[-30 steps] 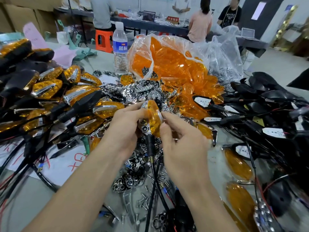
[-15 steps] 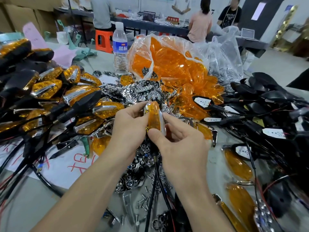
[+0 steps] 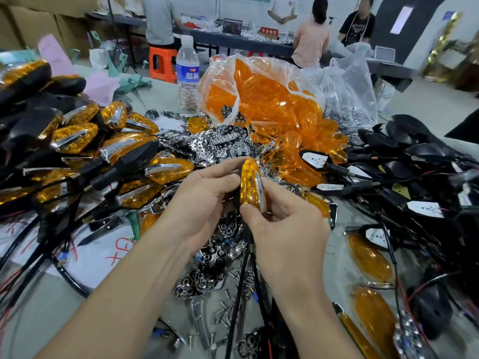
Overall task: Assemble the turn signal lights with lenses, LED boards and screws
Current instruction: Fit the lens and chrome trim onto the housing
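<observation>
I hold one turn signal light [image 3: 249, 181] upright in both hands above the table's middle. It has an amber lens with a chrome strip along its right edge, and its black stalk and wires [image 3: 243, 275] hang down between my wrists. My left hand [image 3: 204, 200] grips its left side, fingers curled behind it. My right hand [image 3: 280, 218] pinches its lower right edge with thumb and fingers. Loose screws [image 3: 228, 307] and chrome reflector pieces [image 3: 207, 275] lie on the table below.
Finished amber lights [image 3: 77, 141] are heaped at left. A bag of amber lenses [image 3: 261, 99] and a water bottle [image 3: 188, 73] stand behind. Black housings with white LED boards [image 3: 414, 177] pile up at right. Loose amber lenses [image 3: 368, 257] lie at lower right. People work at a far table.
The light has turned in my hands from lens-sideways to edge-on and upright. My right thumb has slid down to its lower edge, and both hands have closed in around it.
</observation>
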`<state>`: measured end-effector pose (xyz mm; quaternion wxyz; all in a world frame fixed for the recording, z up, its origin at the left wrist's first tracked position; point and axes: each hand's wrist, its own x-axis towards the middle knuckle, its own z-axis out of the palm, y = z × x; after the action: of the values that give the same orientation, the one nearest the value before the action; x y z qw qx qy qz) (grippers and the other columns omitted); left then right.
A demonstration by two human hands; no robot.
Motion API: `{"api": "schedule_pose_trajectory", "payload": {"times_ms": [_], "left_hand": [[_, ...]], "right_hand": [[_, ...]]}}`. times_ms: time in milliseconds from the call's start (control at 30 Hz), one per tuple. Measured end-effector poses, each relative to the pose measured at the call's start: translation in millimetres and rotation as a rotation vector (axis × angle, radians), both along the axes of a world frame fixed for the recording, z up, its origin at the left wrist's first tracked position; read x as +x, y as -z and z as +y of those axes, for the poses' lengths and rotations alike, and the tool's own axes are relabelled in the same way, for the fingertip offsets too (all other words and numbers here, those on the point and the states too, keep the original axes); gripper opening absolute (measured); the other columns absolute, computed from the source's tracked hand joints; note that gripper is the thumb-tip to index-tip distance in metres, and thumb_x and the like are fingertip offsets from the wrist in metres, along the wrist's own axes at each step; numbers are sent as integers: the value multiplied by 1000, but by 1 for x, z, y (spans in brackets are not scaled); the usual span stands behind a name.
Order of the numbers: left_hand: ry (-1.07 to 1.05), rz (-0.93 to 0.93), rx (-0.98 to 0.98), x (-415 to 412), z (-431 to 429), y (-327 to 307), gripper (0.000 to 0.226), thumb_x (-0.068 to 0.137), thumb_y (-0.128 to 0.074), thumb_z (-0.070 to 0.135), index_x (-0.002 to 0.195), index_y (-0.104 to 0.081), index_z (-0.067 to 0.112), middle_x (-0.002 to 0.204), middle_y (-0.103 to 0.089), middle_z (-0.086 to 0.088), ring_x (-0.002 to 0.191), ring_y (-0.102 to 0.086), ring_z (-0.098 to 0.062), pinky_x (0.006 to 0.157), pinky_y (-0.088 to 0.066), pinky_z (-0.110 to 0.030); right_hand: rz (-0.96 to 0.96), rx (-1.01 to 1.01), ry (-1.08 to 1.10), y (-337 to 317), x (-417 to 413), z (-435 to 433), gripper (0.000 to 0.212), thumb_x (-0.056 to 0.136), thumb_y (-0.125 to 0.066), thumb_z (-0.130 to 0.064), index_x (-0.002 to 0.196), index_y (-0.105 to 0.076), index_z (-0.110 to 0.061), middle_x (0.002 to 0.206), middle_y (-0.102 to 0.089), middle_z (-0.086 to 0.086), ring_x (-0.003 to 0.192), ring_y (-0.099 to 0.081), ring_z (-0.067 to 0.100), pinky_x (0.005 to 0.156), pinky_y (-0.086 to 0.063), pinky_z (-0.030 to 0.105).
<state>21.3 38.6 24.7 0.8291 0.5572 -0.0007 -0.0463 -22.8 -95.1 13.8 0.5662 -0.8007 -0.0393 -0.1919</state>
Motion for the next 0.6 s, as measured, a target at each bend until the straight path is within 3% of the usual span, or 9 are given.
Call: {"api": "schedule_pose_trajectory", "payload": {"times_ms": [133,200,267,367,467,600], "left_hand": [[14,-2,-25,-2,-1,-2,33,101,-53,3,114,-80,18,114,-79,-6,93,-75,-16,69,-60,-26],[12,-11,-27,-3,-3,-2,26,98,-61,10,113,-81,19,109,-79,-6,89,-75,-15,69,-60,-25],[-24,-26,-17,-4,-6,-1,23,93,-70,13,112,-81,19,108,-79,-7,90,-75,-16,73,-61,-26],[-107,-59,31,-4,-8,-2,25,88,-74,5,106,-82,21,103,-80,-5,91,-76,-19,76,-62,-30],[-162,-126,74,-8,-12,-3,30,86,-76,0,97,-83,28,96,-81,-2,84,-77,-15,67,-60,-21],[-191,-233,186,-12,-18,-4,31,84,-82,7,101,-82,34,99,-81,8,94,-75,-4,74,-56,-13]], "right_hand": [[1,-51,-6,0,0,-2,31,85,-79,-19,107,-74,-40,82,-75,-7,76,-70,19,75,-61,44],[4,-88,-12,2,0,-1,39,85,-80,-22,119,-73,-42,85,-75,-12,75,-68,11,76,-58,29],[-44,-173,22,6,-2,2,46,85,-82,-27,127,-70,-43,89,-73,-17,76,-61,4,70,-45,10],[-118,-196,59,6,-4,8,40,84,-81,-33,116,-65,-52,85,-68,-22,80,-63,3,64,-46,13],[-145,-166,62,2,-2,9,39,82,-78,-35,111,-56,-48,97,-64,-33,83,-63,-7,63,-49,10],[-97,-60,33,-13,-5,6,39,73,-69,-33,97,-52,-59,85,-59,-46,74,-57,-17,66,-45,2]]}}
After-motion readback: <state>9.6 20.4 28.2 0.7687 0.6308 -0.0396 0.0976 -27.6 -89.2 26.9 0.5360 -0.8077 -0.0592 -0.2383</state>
